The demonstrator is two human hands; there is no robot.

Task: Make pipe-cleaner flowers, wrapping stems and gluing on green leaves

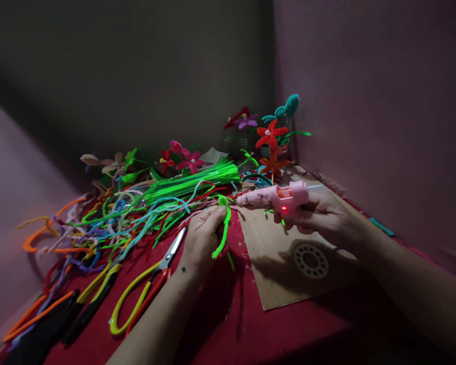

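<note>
My left hand (205, 233) pinches a bright green pipe cleaner (225, 230), bent over at the top with a tail hanging down. In my right hand (323, 218) is a pink hot glue gun (266, 196), its small red light lit and a clear glue stick poking out the back. The gun's nozzle points left, close to the bent top of the pipe cleaner; whether they touch I cannot tell. Scissors (146, 289) with yellow and red handles lie on the red cloth beside my left forearm.
Loose coloured pipe cleaners (99, 223) and a green bundle (193, 180) spread across the left and back. Pliers (93, 299) lie at front left. A board (273, 284) bearing a white ring with holes (311, 261) sits at right. Pipe-cleaner flowers (271, 134) stand behind, near the walls.
</note>
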